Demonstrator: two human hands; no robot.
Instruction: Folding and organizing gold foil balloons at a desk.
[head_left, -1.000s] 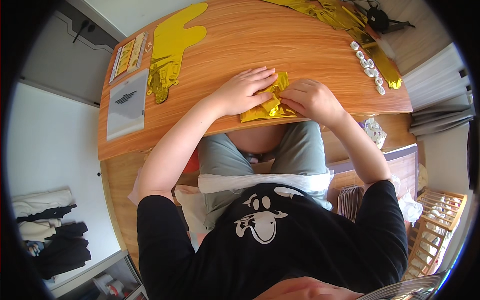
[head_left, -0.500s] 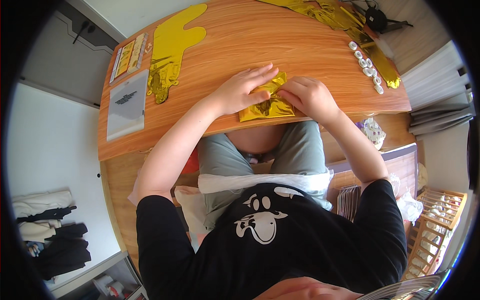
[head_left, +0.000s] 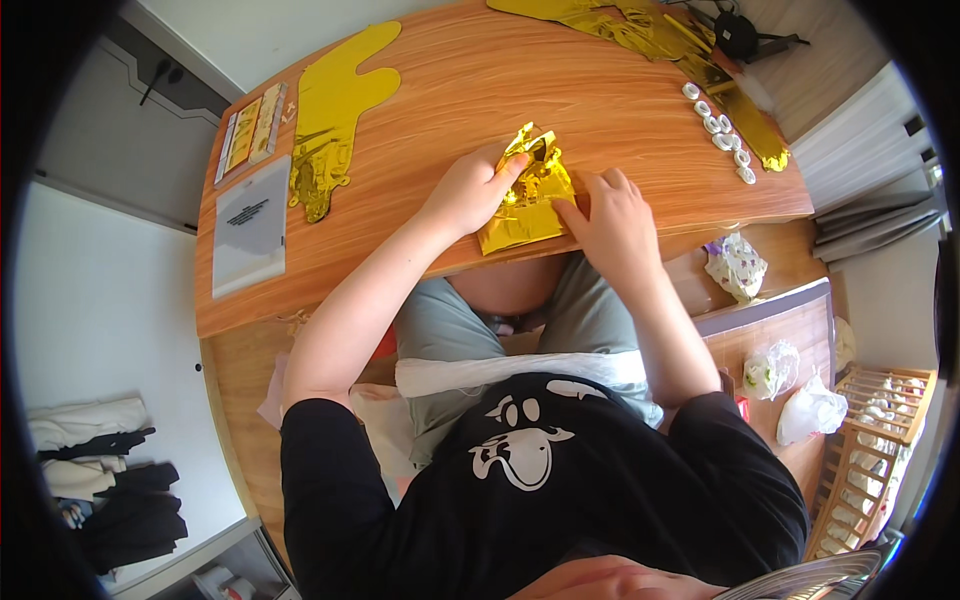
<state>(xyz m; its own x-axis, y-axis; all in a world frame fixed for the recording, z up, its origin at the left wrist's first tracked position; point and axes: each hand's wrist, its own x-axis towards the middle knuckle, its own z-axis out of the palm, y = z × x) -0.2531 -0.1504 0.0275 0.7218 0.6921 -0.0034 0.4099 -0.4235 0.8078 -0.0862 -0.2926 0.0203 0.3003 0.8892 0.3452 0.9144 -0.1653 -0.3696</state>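
A folded gold foil balloon (head_left: 538, 205) lies at the near edge of the wooden table, its far end crumpled and raised. My left hand (head_left: 474, 188) is closed on its left side, with the thumb pressed on top of the foil. To the right, my right hand (head_left: 618, 218) rests with its fingers apart, and its thumb is at the foil's right edge. The undersides of both hands are hidden.
Another flat gold foil balloon (head_left: 345, 95) lies at the far left, near a clear plastic sleeve (head_left: 250, 228) and a flat boxed pack (head_left: 250, 135). More gold foil (head_left: 640, 35) stretches along the far right, beside several small white rolls (head_left: 722, 140). A black cable device (head_left: 737, 36) sits behind.
The foil's far end has been lifted and crumpled up by my left hand. My right hand has moved off the foil's top to its right edge, and its fingers have spread.
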